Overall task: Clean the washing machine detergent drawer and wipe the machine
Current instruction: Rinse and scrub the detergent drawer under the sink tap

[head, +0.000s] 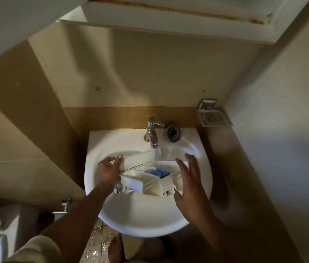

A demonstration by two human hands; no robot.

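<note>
The white detergent drawer (150,180) lies across the white sink (140,217), with a blue insert (158,172) in one compartment. My left hand (109,170) grips the drawer's long front panel at its left end. Water runs from the chrome tap (152,132) onto the drawer's far side. My right hand (189,184) hovers at the drawer's right end, fingers spread and straight, blurred by motion; whether it touches the drawer is unclear.
A drain strainer (173,132) leans on the sink's back ledge. A metal soap holder (213,114) is fixed in the right corner. Beige walls close in on both sides. My bare foot (115,249) stands on the speckled floor below.
</note>
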